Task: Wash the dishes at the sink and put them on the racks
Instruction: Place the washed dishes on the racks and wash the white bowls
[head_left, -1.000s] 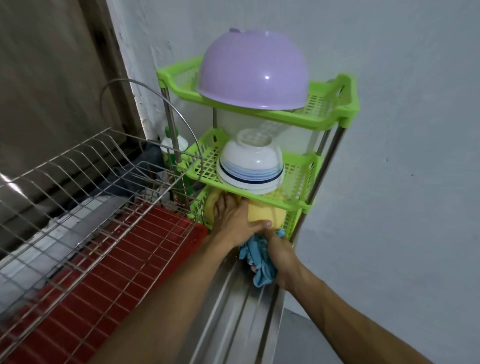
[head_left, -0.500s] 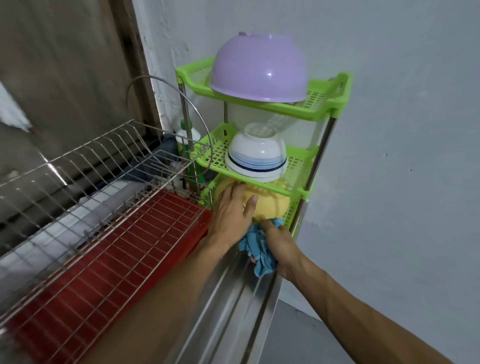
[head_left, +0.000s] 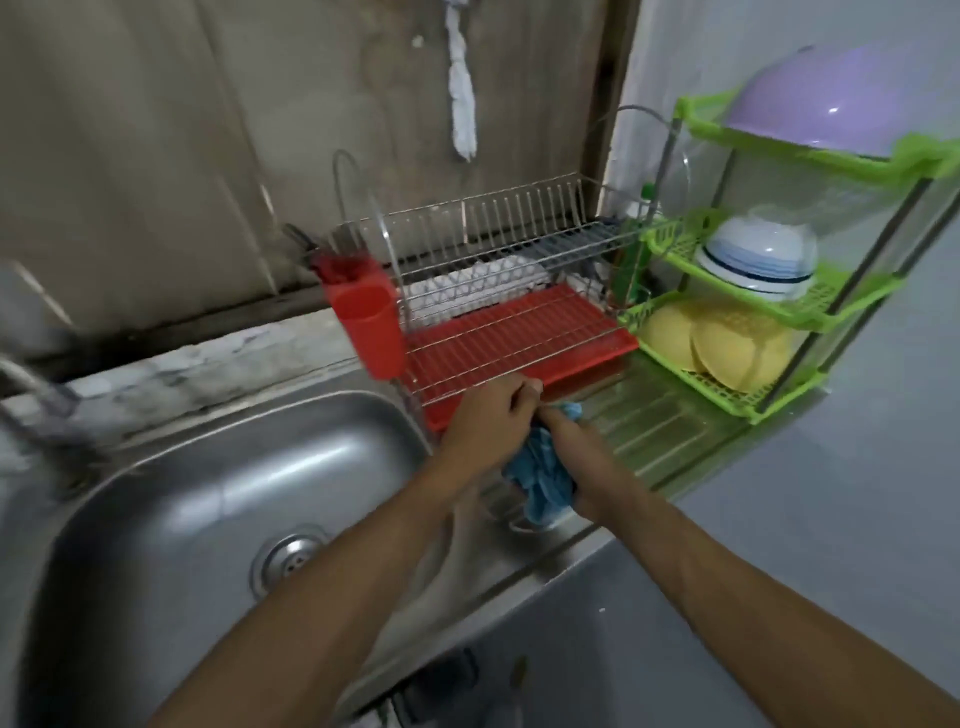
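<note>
My left hand (head_left: 491, 415) and my right hand (head_left: 576, 457) meet over the steel drainboard (head_left: 654, 431), just in front of the wire dish rack (head_left: 498, 234). Between them hangs a crumpled blue cloth (head_left: 543, 480); my right hand grips it and my left hand's curled fingers close on its upper end. On the green three-tier rack (head_left: 670, 241) at the right, yellow plates (head_left: 727, 348) lean on the bottom shelf. An upturned white bowl with blue stripes (head_left: 756, 260) sits on the middle shelf, and an upturned purple bowl (head_left: 831, 98) on top.
The steel sink basin (head_left: 208, 493) with its drain (head_left: 291, 561) lies at lower left, a faucet (head_left: 31, 384) at the far left. A red cutlery cup (head_left: 369, 322) hangs on the wire rack above a red drip tray (head_left: 519, 338). A green bottle (head_left: 631, 260) stands between the racks.
My left hand has let go of the yellow plates on the bottom shelf. Both hands have drawn back with the cloth to the drainboard, and the view has pulled away and swung left over the sink.
</note>
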